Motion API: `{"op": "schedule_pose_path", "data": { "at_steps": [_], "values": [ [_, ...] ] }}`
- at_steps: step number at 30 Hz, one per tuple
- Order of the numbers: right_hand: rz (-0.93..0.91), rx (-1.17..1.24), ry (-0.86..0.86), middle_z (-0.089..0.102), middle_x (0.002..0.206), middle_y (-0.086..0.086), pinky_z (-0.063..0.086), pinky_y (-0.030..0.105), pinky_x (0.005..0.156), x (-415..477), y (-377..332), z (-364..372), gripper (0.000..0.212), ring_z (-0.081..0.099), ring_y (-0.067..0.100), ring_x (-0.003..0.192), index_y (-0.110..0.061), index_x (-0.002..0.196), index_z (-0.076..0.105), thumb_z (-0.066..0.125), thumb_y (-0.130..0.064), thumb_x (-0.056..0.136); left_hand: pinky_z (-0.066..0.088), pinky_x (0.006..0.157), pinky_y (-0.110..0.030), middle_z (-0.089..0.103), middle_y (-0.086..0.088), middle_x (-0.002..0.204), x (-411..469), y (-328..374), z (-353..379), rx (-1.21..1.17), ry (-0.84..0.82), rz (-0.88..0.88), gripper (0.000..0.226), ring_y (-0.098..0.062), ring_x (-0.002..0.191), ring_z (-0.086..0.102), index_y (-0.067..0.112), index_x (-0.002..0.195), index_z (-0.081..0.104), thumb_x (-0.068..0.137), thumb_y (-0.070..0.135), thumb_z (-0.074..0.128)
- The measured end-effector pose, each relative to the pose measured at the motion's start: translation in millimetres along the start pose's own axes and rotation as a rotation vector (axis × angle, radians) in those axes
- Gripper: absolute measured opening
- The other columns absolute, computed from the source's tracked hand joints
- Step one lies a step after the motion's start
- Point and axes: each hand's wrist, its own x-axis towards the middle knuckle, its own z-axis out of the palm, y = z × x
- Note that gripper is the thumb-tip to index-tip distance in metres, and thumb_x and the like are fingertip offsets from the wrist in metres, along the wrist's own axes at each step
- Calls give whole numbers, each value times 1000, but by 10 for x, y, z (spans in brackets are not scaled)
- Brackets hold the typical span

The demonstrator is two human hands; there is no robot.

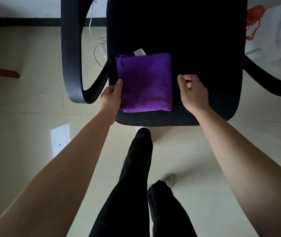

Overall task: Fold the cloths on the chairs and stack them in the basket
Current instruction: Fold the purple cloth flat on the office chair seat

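Note:
A purple cloth (145, 82) lies folded into a neat rectangle on the left front part of a black office chair seat (204, 65). A white label sticks out at its far edge. My left hand (111, 95) grips the cloth's left edge, thumb on top. My right hand (191, 92) hovers just right of the cloth, fingers loosely curled, holding nothing and not touching it. No basket is in view.
The chair's black armrests (71, 57) curve out on both sides. A white cable (98, 48) lies on the pale tiled floor behind the chair. A white bag with red print (273, 31) sits at the far right. My legs stand before the seat.

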Motion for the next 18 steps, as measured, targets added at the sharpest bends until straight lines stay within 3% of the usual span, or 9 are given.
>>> {"op": "schedule_pose_path", "data": {
  "at_steps": [3,5,7,9,12,18],
  "values": [
    [78,39,-225,66,118,7,49,31,94,50,50,141,68,64,23,108,-10,133,53,52,-64,92,48,70,-25,68,7,89,-3,28,69,121,1,94,35,-12,83,63,17,98,70,85,50,66],
    [60,60,-176,66,121,9,49,37,98,53,47,199,65,63,26,111,-7,130,55,53,-61,93,47,67,-23,68,6,88,-16,64,125,139,1,117,40,-12,82,63,12,105,69,85,47,68],
    [8,92,-91,66,109,6,48,34,91,9,46,179,53,63,26,106,-6,121,60,47,-53,100,47,64,-22,66,7,83,-50,60,194,122,-3,152,36,-11,77,61,11,103,68,87,44,67],
    [-31,107,-27,62,99,2,43,28,80,-75,111,141,47,63,25,98,-5,116,61,44,-47,103,52,71,-30,66,5,84,-108,-28,265,108,4,191,33,-15,80,62,12,102,66,87,41,67],
    [-36,-42,-55,66,106,9,33,20,74,-135,329,160,43,62,30,103,-4,119,60,46,-41,103,53,83,-41,67,-4,93,-184,-190,346,206,13,176,32,-22,87,62,11,104,64,86,37,69],
    [141,153,-90,65,97,0,41,28,82,-36,235,158,47,60,19,95,-13,108,65,49,-55,97,51,86,-36,65,0,101,-144,-47,390,86,-33,2,43,-21,95,61,14,112,63,82,45,67]
  ]
}}
